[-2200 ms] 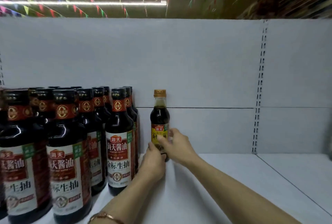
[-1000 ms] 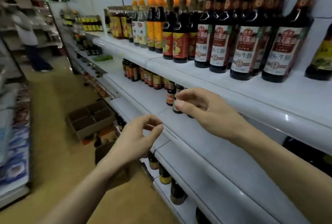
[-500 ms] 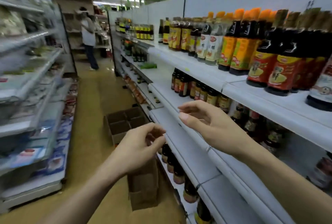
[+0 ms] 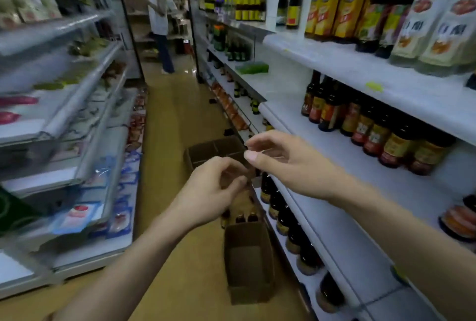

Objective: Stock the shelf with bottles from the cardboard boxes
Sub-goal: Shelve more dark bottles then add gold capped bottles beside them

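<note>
Reaching empty-handed, left hand (image 4: 206, 191) and right hand (image 4: 286, 163) loosely curled on nothing, toward brown-capped dark bottles (image 4: 246, 217) in the open brown cardboard box (image 4: 247, 261) on the floor beside the white metal shelf (image 4: 334, 220); next, probably, gripping one by its neck.

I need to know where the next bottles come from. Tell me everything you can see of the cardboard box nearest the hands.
The cardboard box is plain brown, open-topped, standing on the tan floor against the foot of the shelf. Its near part looks empty; at its far end a few dark bottles with brownish caps stand upright. The left hand hovers above it, not touching.
</note>
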Tool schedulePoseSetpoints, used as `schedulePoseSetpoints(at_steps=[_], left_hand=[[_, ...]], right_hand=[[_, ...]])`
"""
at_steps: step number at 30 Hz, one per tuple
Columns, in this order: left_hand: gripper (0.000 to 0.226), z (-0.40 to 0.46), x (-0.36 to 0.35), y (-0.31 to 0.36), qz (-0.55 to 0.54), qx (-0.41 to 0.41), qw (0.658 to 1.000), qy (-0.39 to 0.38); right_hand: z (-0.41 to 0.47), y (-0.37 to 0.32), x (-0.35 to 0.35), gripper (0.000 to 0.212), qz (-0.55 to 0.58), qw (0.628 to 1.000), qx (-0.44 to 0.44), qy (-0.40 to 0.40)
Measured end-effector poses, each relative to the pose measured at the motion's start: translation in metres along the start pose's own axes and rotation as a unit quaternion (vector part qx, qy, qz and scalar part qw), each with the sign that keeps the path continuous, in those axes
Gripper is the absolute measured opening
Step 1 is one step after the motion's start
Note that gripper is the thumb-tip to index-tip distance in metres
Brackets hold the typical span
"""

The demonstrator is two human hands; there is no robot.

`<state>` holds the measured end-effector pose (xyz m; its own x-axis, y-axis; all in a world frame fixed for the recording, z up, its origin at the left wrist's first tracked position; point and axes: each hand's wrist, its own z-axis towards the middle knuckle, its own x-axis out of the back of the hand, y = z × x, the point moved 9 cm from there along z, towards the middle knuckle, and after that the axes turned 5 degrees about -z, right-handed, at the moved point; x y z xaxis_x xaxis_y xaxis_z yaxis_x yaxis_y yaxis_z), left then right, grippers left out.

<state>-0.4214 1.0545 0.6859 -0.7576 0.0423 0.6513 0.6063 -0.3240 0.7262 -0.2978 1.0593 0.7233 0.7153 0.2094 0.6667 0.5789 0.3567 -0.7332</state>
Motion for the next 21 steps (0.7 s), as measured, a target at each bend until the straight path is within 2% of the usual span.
schedulePoseSetpoints(at_steps=[6,14,21], left_hand=[[0.019,0.099,0.004,-0.089,0.001,0.053,0.998,-0.033],[0.019,0.195,0.018,-0.218,0.009,0.092,0.994,-0.058],[0.023,0.290,0.014,-0.336,0.030,0.033,0.988,-0.147]], right_hand=[[0.118,0.064,-0.019,0.035,0.014,0.998,-0.040,-0.036],[0.250,0.127,-0.078,0.040,0.046,0.991,-0.095,-0.081],[0.333,0.191,-0.132,0.042,0.044,0.977,-0.207,-0.013]])
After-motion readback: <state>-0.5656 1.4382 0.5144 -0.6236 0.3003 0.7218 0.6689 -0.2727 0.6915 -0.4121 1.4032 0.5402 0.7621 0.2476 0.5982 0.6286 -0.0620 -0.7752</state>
